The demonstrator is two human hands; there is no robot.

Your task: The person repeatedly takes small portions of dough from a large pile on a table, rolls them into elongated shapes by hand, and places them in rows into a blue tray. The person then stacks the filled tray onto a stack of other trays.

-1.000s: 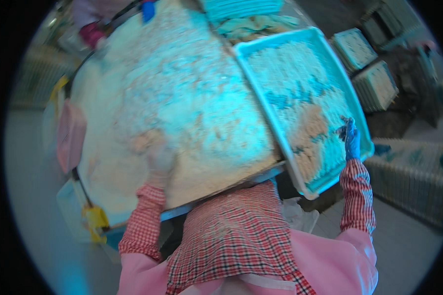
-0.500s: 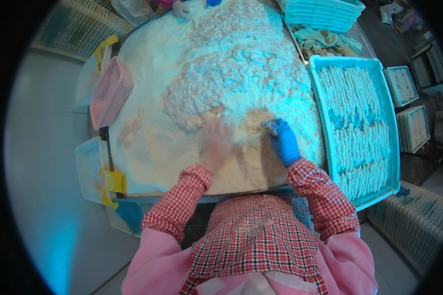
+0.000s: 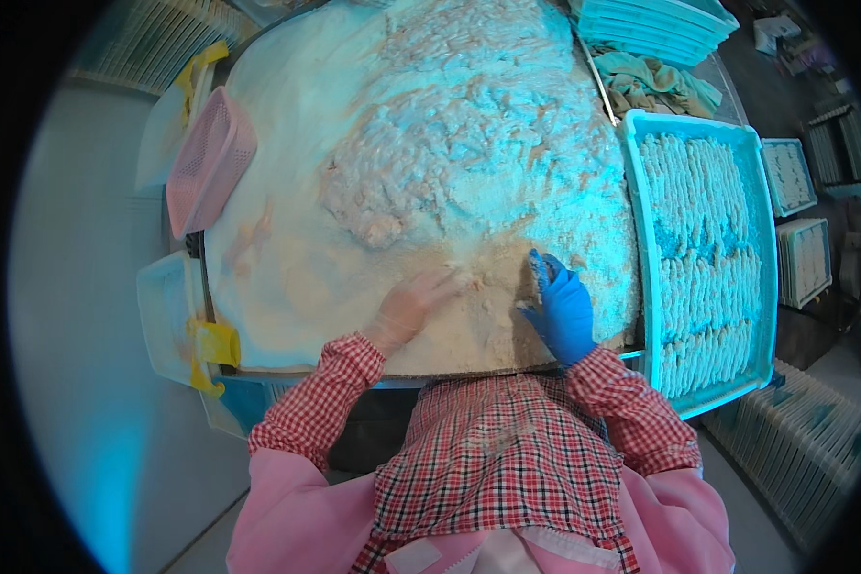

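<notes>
A big table (image 3: 287,316) is covered in pale breadcrumbs, with a heap of crumbed pieces (image 3: 469,163) in its middle. My left hand (image 3: 413,304), in a thin clear glove, lies flat on the crumbs near the front edge, fingers pointing right. My right hand (image 3: 561,308), in a blue glove, stands edge-on in the crumbs a little to the right, fingers up. Between the two hands is a small mound of crumbs (image 3: 488,277). Neither hand visibly grips a piece.
A turquoise tray (image 3: 646,239) at the right holds rows of breaded pieces. Stacked turquoise trays (image 3: 660,24) and a cloth (image 3: 655,86) lie at the back right. A pink basket (image 3: 210,158) and a white tub (image 3: 163,306) sit at the left edge.
A second ago my right hand was over at the turquoise tray. Both hands have come together in the crumbs at the front; since half a second ago they have barely shifted.
</notes>
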